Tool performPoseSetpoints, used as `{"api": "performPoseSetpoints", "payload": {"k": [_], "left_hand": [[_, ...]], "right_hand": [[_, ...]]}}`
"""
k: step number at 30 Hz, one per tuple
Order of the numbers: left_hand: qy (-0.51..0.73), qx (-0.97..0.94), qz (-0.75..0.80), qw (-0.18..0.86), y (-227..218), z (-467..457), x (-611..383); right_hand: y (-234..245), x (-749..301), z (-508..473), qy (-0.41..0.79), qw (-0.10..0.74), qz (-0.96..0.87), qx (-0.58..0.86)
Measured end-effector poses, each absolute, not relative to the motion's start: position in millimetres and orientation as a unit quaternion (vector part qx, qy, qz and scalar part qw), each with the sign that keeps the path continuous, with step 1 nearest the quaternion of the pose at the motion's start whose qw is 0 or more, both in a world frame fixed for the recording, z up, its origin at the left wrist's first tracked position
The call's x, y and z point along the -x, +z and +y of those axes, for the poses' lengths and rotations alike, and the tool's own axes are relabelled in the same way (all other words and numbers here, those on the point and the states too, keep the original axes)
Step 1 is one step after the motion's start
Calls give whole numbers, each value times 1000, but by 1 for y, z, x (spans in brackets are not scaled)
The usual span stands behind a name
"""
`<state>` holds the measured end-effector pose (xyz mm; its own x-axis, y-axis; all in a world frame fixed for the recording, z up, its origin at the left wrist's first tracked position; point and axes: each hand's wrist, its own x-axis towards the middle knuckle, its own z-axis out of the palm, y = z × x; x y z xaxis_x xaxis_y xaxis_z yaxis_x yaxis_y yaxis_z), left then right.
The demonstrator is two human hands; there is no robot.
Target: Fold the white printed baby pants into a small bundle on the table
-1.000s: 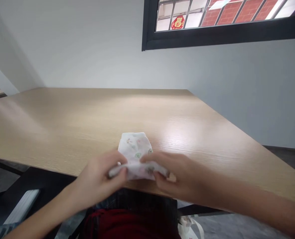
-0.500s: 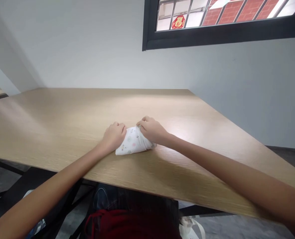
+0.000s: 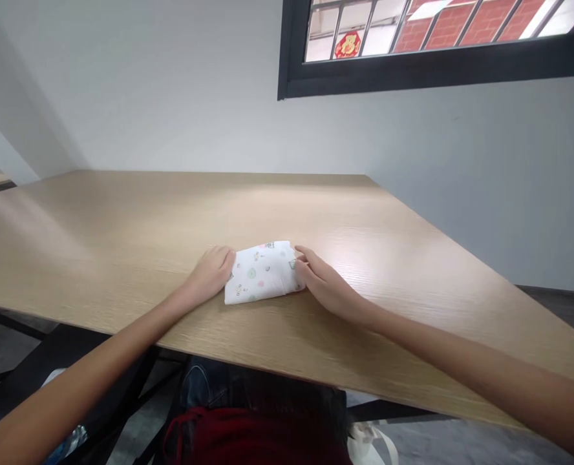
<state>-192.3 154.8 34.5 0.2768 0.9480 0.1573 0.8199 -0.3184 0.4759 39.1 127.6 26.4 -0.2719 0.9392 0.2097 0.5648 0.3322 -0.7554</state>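
Observation:
A white cloth [image 3: 262, 271] with small pastel prints lies folded into a small, roughly four-sided bundle near the table's front edge. At its left edge, my left hand [image 3: 214, 268] is closed, fingers together and curled on the fabric; its fingertips are partly hidden. Around the right edge, my right hand [image 3: 323, 281] holds the cloth lightly, thumb against the fabric and fingers bent beside the far right corner. The top of the bundle is uncovered between both hands.
The wooden table [image 3: 146, 213] reaches back to a pale wall [image 3: 180, 90]. A dark-framed window [image 3: 413, 71] with bars is at upper right. Below the front edge are a black bench [image 3: 49, 368] at left and a white bag [image 3: 364, 445].
My right hand has slid from the cloth's upper edge toward its right side, uncovering more of the print. My left hand has shifted slightly left, and the cloth looks flatter.

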Motion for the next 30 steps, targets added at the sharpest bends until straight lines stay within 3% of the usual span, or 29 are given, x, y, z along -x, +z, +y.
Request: {"api": "performPoseSetpoints", "payload": {"k": [4,12,16,20,22,26,30], "left_hand": [[212,-767,547,261,54,155,188],[217,-713,581,328,50,69,173],[215,-695,616,304,44,45,183],[228,-726,625,176,39,58,196],[212,-764,588,161,36,63,193],[280,-763,504,292,33,63,164],[373,-587,394,600,36,52,125]], "right_hand": [[28,-43,102,394,346,-708,473],[32,-41,125,394,285,-744,458],[36,-46,125,352,262,-780,446],[47,-47,96,217,288,-821,442],[47,-42,77,165,270,-858,405],[36,-24,49,95,252,-898,348],[29,-31,22,127,354,-833,405]]}}
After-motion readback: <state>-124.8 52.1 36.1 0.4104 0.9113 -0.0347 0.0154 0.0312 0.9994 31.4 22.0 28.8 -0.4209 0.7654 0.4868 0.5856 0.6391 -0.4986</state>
